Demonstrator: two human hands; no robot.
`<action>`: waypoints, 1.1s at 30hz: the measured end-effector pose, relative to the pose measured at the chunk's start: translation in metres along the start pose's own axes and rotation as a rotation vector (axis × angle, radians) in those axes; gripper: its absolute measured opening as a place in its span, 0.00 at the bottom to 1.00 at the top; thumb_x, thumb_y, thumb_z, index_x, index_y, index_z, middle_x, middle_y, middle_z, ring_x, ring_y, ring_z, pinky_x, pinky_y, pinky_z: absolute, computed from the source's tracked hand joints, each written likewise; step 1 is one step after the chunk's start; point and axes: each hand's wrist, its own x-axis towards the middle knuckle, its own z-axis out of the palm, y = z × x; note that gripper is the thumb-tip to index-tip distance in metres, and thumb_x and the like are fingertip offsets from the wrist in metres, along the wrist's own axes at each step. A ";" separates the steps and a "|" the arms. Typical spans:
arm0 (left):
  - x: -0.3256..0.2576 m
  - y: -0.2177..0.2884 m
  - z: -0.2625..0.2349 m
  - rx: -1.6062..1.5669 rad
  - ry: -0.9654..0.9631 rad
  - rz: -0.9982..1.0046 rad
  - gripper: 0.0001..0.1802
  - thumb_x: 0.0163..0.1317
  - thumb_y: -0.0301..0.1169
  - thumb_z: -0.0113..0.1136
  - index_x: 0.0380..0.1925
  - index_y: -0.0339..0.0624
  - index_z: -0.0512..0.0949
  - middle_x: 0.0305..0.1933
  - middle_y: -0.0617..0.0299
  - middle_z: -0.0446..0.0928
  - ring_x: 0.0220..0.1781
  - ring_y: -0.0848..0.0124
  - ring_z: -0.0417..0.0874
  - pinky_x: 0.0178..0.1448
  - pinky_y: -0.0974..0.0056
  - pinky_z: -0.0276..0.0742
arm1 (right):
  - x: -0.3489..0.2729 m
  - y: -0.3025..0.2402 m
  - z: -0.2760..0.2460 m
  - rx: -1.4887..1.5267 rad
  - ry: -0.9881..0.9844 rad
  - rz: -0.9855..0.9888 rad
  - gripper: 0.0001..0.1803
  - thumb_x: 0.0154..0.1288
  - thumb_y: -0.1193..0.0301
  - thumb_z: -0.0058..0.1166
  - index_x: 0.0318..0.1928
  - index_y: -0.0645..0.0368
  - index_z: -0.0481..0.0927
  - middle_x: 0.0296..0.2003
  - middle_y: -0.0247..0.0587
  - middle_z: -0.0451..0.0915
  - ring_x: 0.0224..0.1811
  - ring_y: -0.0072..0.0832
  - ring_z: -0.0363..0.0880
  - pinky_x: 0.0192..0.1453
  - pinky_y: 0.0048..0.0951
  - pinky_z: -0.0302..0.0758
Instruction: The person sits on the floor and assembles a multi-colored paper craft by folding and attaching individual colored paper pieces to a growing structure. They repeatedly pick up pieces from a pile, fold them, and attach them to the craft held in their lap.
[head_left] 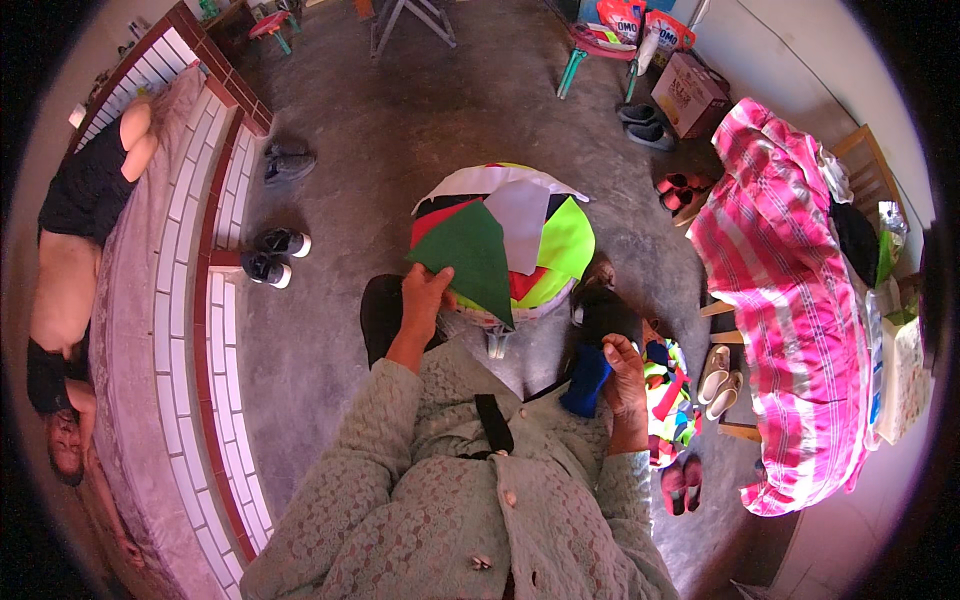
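Observation:
My left hand (428, 292) pinches the near left edge of a dark green cloth piece (467, 258) over a round stool top. Under and around it on the stool lie a grey cloth piece (519, 222), a neon yellow-green one (569, 240), and white, red and black ones. At my right side, my right hand (625, 377) is closed on a small blue cloth piece (586, 383), which hangs down beside my lap. A black strip (494, 424) lies across the front of my clothes.
Beside my right forearm sits a heap of multicoloured scraps (672, 400). A pink checked cloth (790, 300) covers wooden furniture on the right. On the left, a person (68, 300) lies on a tiled bed platform (185, 360). Shoes (275, 257) stand on the floor.

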 end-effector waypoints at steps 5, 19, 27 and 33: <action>0.002 -0.009 -0.003 -0.077 0.023 -0.024 0.07 0.59 0.26 0.55 0.36 0.35 0.71 0.26 0.60 0.75 0.13 0.73 0.72 0.17 0.67 0.66 | 0.001 0.003 -0.003 -0.012 0.012 -0.019 0.15 0.55 0.70 0.63 0.42 0.57 0.76 0.36 0.26 0.75 0.42 0.16 0.70 0.51 0.19 0.62; -0.007 -0.009 -0.001 -0.010 0.094 0.056 0.12 0.59 0.23 0.52 0.43 0.35 0.66 0.28 0.59 0.75 0.11 0.72 0.71 0.15 0.67 0.65 | 0.002 0.006 -0.009 -0.005 0.004 0.016 0.17 0.55 0.64 0.63 0.42 0.58 0.75 0.36 0.26 0.74 0.41 0.18 0.67 0.49 0.20 0.61; -0.013 -0.013 -0.004 -0.067 0.118 -0.007 0.20 0.59 0.27 0.54 0.49 0.36 0.59 0.26 0.57 0.72 0.14 0.68 0.73 0.16 0.62 0.70 | 0.001 -0.002 0.000 -0.078 0.033 -0.041 0.15 0.60 0.62 0.59 0.42 0.58 0.75 0.35 0.27 0.73 0.38 0.17 0.68 0.44 0.19 0.64; -0.034 -0.014 0.003 -0.101 0.249 -0.066 0.22 0.61 0.27 0.52 0.51 0.37 0.56 0.28 0.59 0.70 0.14 0.71 0.71 0.17 0.67 0.70 | 0.001 0.001 0.001 -0.004 0.044 -0.025 0.15 0.65 0.59 0.51 0.41 0.57 0.76 0.29 0.25 0.69 0.30 0.16 0.66 0.34 0.18 0.65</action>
